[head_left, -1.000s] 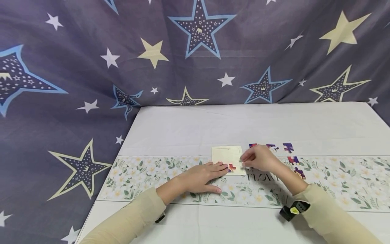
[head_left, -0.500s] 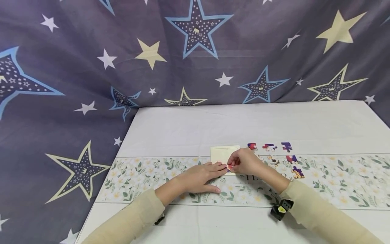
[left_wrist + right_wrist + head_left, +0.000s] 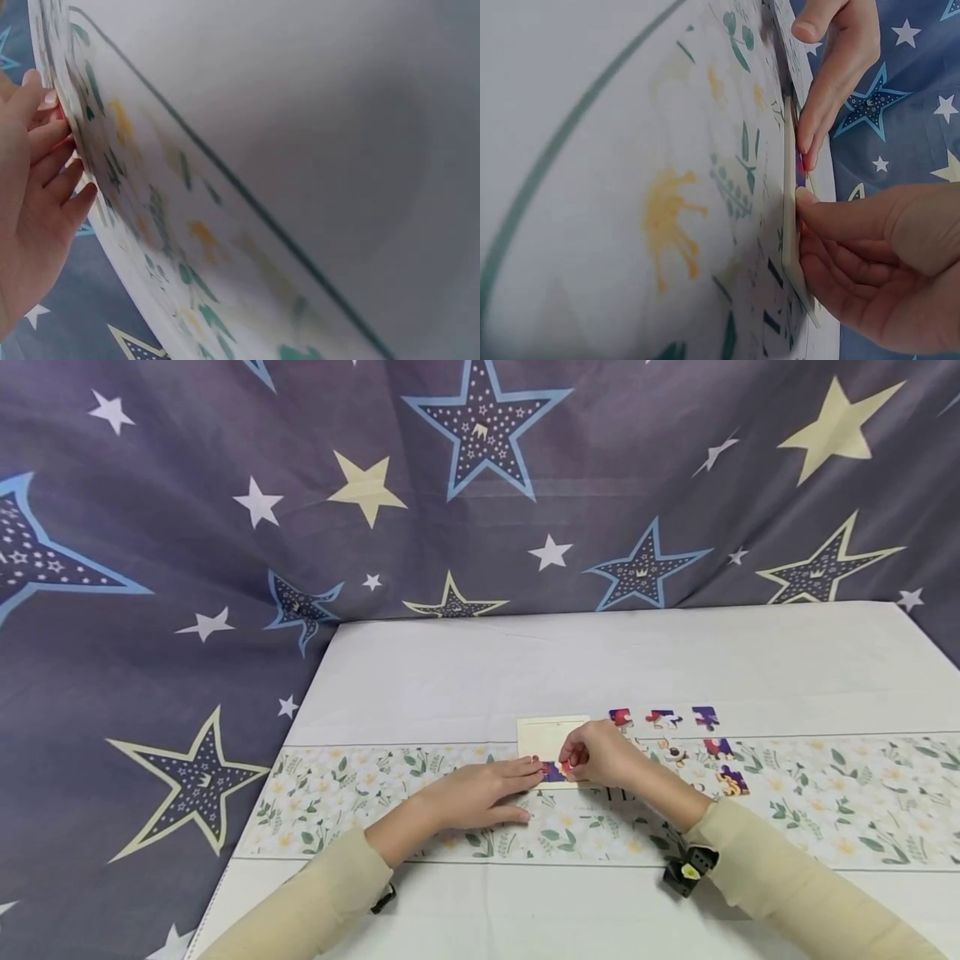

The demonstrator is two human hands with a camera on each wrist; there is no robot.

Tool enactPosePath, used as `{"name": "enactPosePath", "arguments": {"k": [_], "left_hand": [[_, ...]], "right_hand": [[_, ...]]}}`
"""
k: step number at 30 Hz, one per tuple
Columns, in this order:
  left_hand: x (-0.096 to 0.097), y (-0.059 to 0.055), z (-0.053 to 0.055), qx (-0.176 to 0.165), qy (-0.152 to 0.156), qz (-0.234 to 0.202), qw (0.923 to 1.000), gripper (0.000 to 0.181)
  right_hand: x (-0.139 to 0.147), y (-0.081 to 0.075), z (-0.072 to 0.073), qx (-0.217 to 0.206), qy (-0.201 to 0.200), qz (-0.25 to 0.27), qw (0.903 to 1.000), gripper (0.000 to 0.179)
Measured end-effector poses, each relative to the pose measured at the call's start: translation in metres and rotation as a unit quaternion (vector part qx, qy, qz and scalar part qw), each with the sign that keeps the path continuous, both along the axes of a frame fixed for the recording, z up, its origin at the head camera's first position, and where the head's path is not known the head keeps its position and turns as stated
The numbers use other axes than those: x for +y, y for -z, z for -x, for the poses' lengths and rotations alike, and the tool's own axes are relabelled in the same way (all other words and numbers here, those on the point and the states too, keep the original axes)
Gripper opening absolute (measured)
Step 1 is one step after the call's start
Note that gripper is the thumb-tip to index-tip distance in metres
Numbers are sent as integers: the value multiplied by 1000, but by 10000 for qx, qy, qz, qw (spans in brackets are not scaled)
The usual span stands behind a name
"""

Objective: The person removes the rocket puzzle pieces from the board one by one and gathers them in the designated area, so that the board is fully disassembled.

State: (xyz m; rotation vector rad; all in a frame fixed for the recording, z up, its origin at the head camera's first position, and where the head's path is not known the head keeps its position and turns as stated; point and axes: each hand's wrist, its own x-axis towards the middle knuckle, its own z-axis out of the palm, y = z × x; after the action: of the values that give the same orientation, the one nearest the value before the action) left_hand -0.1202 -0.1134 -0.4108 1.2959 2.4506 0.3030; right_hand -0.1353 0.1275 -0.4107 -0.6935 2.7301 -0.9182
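Observation:
A cream puzzle board (image 3: 542, 737) lies flat on the table. Along its near edge sit purple and red jigsaw pieces (image 3: 551, 772), partly covered by fingers. My left hand (image 3: 476, 795) is stretched out, its straight fingertips resting on the board's lower left. With thumb and curled fingers, my right hand (image 3: 609, 757) pinches a red and yellow puzzle piece (image 3: 567, 768) at the board's lower right, beside the purple one. In the right wrist view, the right thumb and fingertips are right at the edge of the board (image 3: 790, 202), close to the left fingers.
Several loose puzzle pieces lie right of the board, among them a red one (image 3: 620, 717), a purple one (image 3: 705, 718) and a purple and yellow one (image 3: 732, 781). A floral printed strip (image 3: 832, 802) crosses the white table (image 3: 420, 677). A starry cloth (image 3: 300, 460) hangs behind.
My right hand has come left from the board's right edge onto its lower right. The left fingers have drawn back slightly left, uncovering more of the purple piece.

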Motion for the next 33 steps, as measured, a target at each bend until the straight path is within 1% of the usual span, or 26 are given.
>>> {"name": "enactPosePath", "arguments": {"k": [2, 4, 8, 11, 16, 21, 26, 29, 33], "left_hand": [[-2, 0, -1, -23, -2, -53, 10000, 63], [-2, 1, -2, 33, 23, -47, 10000, 63], [-3, 0, -3, -7, 12, -79, 10000, 63], [-3, 1, -3, -60, -28, -93, 9999, 63], [-3, 2, -3, -46, -76, -111, 9999, 64], [0, 3, -4, 7, -124, -77, 9999, 64], [3, 1, -3, 44, -139, -59, 9999, 64], [4, -1, -3, 122, -110, -59, 9998, 64], [4, -4, -2, 167, -104, -71, 9998, 63]], "right_hand": [[0, 0, -1, 80, -4, -7, 10000, 11], [0, 1, -3, 172, 27, -40, 9998, 11], [-2, 1, -7, 245, 211, -94, 9994, 10], [-4, 1, -9, 200, 383, -56, 9990, 11], [-5, 1, -10, 51, 548, 19, 9985, 10], [-5, 2, -8, -78, 606, -18, 9981, 9], [-5, 1, -6, -174, 668, 16, 9976, 7], [-6, 0, -5, -372, 706, 108, 9967, 6], [-6, 0, -3, -741, 806, 273, 9936, 5]]}}
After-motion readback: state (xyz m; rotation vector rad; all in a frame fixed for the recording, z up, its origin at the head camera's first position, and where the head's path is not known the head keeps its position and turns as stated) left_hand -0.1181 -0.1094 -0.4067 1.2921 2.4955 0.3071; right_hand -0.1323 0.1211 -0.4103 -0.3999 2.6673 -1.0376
